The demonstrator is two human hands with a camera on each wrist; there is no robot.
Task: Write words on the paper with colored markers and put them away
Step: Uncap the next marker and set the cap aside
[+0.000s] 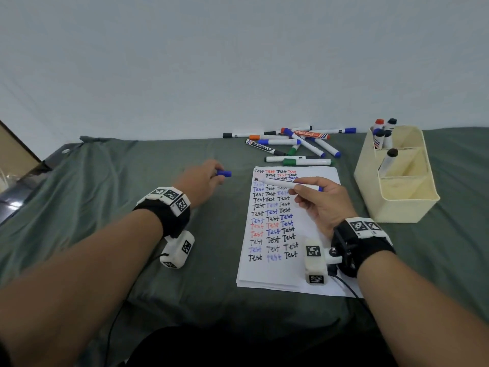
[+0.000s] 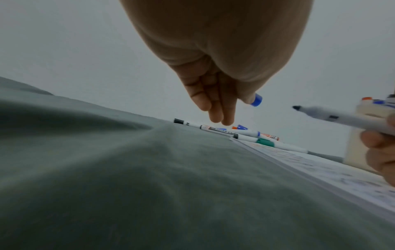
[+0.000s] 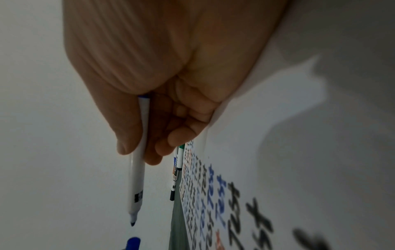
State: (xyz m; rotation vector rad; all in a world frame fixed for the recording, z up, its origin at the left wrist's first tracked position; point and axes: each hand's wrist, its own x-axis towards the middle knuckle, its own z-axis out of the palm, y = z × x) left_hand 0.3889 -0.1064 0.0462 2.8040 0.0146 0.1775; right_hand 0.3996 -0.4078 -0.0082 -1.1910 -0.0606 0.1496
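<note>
My right hand holds an uncapped white marker with a blue end above the top of the paper, its tip pointing left. The same marker shows in the right wrist view, pinched between thumb and fingers, and its dark tip shows in the left wrist view. My left hand is left of the paper and pinches the blue cap, which also shows as the blue cap. The paper carries several rows of "Test" in black, blue and red.
A pile of several capped markers lies on the green cloth behind the paper. A cream organizer box at the right holds several markers upright. A white wall stands close behind.
</note>
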